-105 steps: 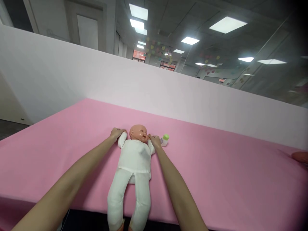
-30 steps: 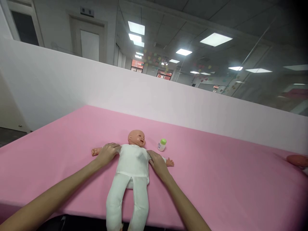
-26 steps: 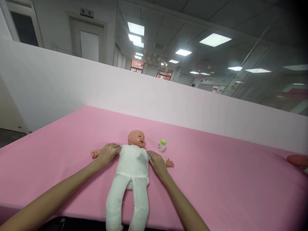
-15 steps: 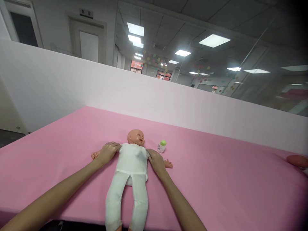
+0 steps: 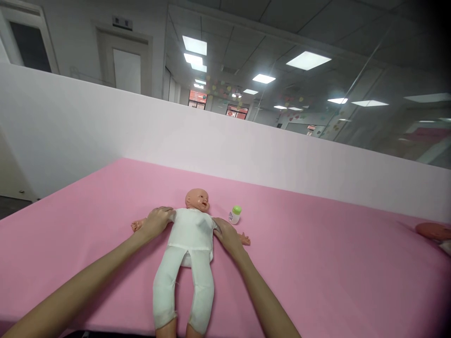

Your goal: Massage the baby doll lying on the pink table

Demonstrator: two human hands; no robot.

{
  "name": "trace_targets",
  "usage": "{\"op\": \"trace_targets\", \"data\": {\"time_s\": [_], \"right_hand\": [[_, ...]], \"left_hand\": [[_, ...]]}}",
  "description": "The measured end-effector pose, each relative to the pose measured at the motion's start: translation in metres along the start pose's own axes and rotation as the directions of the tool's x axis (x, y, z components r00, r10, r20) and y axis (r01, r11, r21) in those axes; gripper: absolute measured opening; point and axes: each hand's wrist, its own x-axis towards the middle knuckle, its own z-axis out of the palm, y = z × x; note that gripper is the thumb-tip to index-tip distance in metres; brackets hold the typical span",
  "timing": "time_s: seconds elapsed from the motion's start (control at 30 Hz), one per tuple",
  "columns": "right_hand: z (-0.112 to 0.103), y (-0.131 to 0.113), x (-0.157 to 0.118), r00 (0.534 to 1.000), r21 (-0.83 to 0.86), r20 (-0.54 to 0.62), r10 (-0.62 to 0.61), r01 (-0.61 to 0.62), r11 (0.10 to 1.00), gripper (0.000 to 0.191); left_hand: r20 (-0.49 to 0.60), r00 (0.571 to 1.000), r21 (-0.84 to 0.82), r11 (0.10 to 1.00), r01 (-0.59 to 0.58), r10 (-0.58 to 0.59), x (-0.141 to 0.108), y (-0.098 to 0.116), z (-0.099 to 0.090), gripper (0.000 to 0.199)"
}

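A baby doll in a white cloth top and trousers lies on its back, head away from me, arms spread to both sides. My left hand is closed round the doll's upper arm on the left, near the shoulder. On the opposite side, my right hand grips the other upper arm. The doll's plastic hands poke out beyond mine. My fingertips are partly hidden. Just past my right hand stands a small white jar with a green lid.
The pink padded table spreads under everything. A low white wall with glass above it runs along the back edge. Part of a second doll shows at the far right edge.
The view has shifted slightly, so more of the doll's lower legs shows at the bottom. Both hands keep their places on the doll's arms.
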Motion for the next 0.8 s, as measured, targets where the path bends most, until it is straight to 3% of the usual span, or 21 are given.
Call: {"op": "trace_targets", "data": {"time_s": [0.1, 0.17, 0.23, 0.37, 0.47, 0.53, 0.63, 0.8], "right_hand": [[-0.014, 0.011, -0.006, 0.999, 0.021, -0.017, 0.044, -0.043, 0.999, 0.036], [-0.023, 0.022, -0.006, 0.982, 0.018, -0.150, 0.111, -0.110, 0.994, 0.038], [-0.030, 0.033, -0.003, 0.937, 0.021, -0.311, 0.160, -0.162, 0.987, 0.041], [-0.034, 0.049, 0.006, 0.845, 0.035, -0.505, 0.179, -0.187, 0.982, 0.052], [-0.027, 0.058, 0.007, 0.817, -0.012, -0.562, 0.129, -0.164, 0.986, 0.054], [-0.020, 0.065, 0.005, 0.827, -0.070, -0.556, 0.085, -0.149, 0.986, 0.055], [-0.010, 0.077, 0.002, 0.850, -0.134, -0.524, 0.048, -0.138, 0.981, 0.054], [-0.001, 0.091, 0.005, 0.893, -0.149, -0.449, 0.028, -0.106, 0.983, 0.058]], "left_hand": [[-0.018, 1.000, -0.138, 0.990, -0.006, 0.004, -0.002, 0.030, -0.010, 0.026], [-0.032, 0.999, -0.328, 0.945, -0.017, 0.007, 0.001, 0.057, -0.008, 0.025], [0.001, 1.000, -0.561, 0.827, 0.010, -0.012, 0.011, 0.086, 0.002, 0.024], [0.218, 0.974, -0.892, 0.392, 0.226, -0.066, 0.054, 0.134, 0.040, 0.026], [0.445, 0.879, -0.894, -0.034, 0.446, -0.173, 0.090, 0.151, 0.070, 0.030], [0.551, 0.803, -0.832, -0.213, 0.511, -0.225, 0.108, 0.155, 0.086, 0.030], [0.590, 0.765, -0.803, -0.289, 0.521, -0.257, 0.124, 0.155, 0.102, 0.035], [0.578, 0.780, -0.808, -0.301, 0.506, -0.240, 0.134, 0.159, 0.118, 0.055]]}}
